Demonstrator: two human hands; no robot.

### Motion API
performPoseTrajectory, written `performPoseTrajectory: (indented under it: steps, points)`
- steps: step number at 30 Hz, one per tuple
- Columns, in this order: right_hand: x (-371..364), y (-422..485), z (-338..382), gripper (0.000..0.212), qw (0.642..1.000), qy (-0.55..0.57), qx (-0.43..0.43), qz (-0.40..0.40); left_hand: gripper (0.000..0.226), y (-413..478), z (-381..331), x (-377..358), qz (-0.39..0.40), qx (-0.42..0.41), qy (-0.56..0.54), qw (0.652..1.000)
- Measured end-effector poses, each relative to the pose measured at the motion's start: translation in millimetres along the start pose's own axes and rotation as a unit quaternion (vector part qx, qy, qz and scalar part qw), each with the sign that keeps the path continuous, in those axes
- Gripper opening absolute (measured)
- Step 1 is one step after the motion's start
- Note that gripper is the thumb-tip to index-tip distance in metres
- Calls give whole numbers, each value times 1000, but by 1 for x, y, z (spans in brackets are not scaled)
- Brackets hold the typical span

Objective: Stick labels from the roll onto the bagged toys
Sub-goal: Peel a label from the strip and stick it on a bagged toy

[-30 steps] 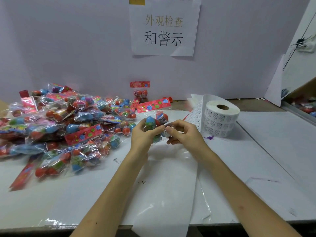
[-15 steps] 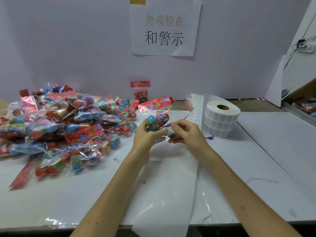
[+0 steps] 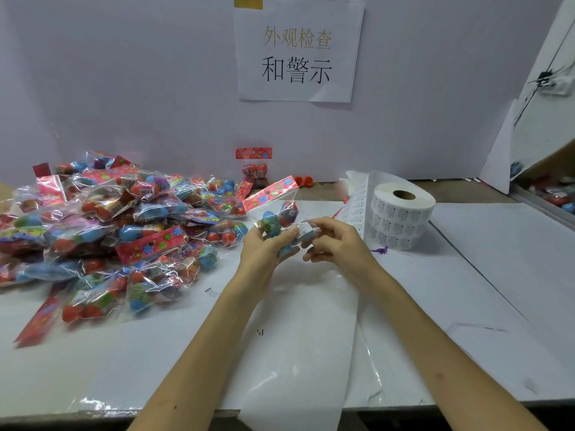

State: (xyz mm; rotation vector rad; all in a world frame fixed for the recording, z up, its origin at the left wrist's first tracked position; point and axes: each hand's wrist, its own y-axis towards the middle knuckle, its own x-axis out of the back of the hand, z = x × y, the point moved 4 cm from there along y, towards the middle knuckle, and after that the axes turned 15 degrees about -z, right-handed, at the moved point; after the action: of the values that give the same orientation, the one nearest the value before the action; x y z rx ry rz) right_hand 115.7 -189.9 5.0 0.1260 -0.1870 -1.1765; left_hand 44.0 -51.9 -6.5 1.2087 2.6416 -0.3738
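I'm mid-labelling. My left hand (image 3: 263, 248) curls its fingers round a bagged toy (image 3: 275, 219), held up just left of the label roll (image 3: 401, 216). My right hand (image 3: 340, 244) pinches a label (image 3: 303, 230) against the bag. Next, I judge, it needs pressing flat without creases.

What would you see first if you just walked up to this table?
Probably the big, bright pile of bagged toys heaped on the left. Next, the left hand and right hand holding one bag up in the middle, with the white roll of labels standing just to their right.
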Motion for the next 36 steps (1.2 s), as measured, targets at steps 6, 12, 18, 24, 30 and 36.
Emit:
performPoseTrajectory:
  steps: [6,12,18,24,30,36]
  points:
    - [1,-1,0,11,999,-6,14,-29,56,-2,-1,-1,-4,-26,36,999]
    - [3,1,-3,13,1000,0,7,-27,58,-4,-2,-3,-8,-40,43,998]
    - [1,2,-2,18,999,36,-14,2,47,-1,-2,-1,-6,-14,-32,999]
    - [-1,-1,-1,26,1000,-6,-2,1,45,6,-2,6,-87,-23,16,996]
    - [-2,-1,1,21,998,-49,32,-14,10,8,-2,9,-82,-55,50,994]
    - [4,0,3,7,996,-38,63,-43,12,5,2,1,-54,-98,125,986]
